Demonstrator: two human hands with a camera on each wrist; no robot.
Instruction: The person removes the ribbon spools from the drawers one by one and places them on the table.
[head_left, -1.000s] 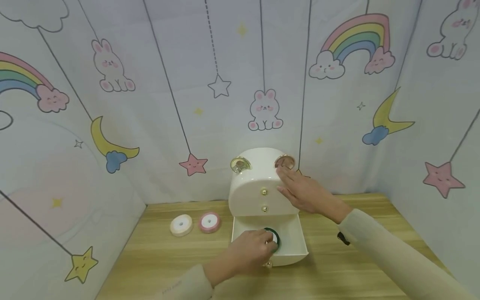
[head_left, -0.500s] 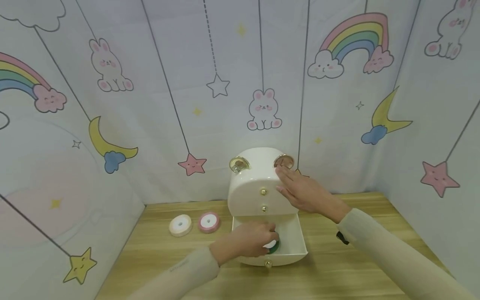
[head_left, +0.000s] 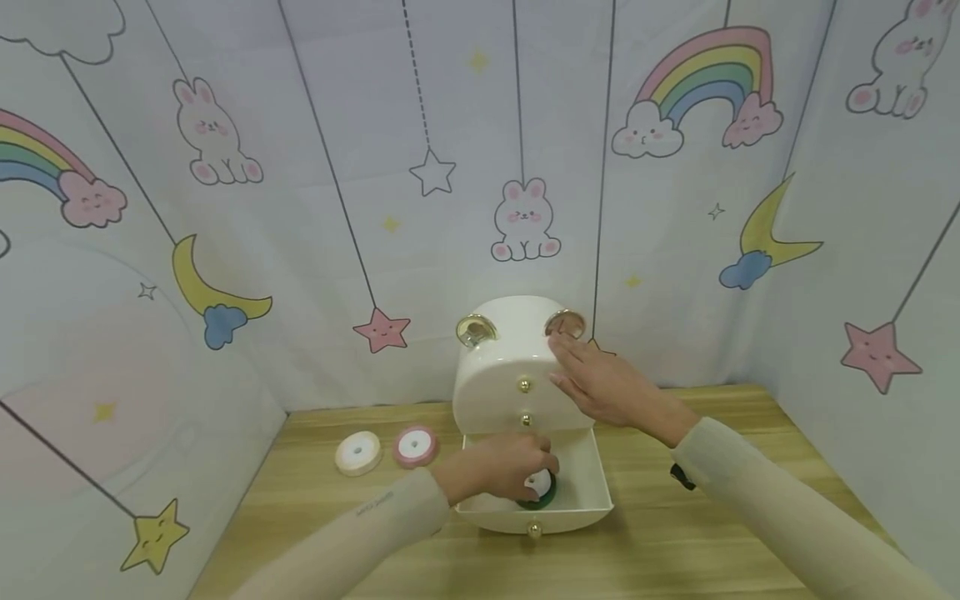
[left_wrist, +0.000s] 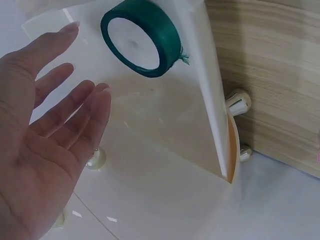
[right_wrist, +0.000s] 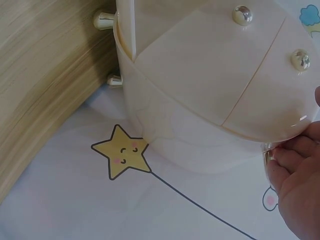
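A roll of dark green ribbon (left_wrist: 134, 44) with a white centre lies in the pulled-out bottom drawer (head_left: 587, 475) of a white storage box (head_left: 487, 400). My left hand (head_left: 501, 465) is over the drawer and covers part of the roll in the head view. In the left wrist view, its fingers (left_wrist: 92, 117) are loosely bent and apart from the roll. My right hand (head_left: 603, 382) rests with nearly straight fingers against the box's upper right side, beside a gold ear-shaped piece (head_left: 566, 323). Part of that hand (right_wrist: 302, 175) is cut off in the right wrist view.
A cream ribbon roll (head_left: 358, 453) and a pink ribbon roll (head_left: 416, 447) lie on the wooden table (head_left: 300, 517) left of the box. Gold knobs (head_left: 525, 386) stick out from the drawer fronts. A patterned curtain (head_left: 337, 350) hangs close behind.
My left hand has let go of the green ribbon roll, which now sits a little further left in the drawer. The right hand stays against the box.
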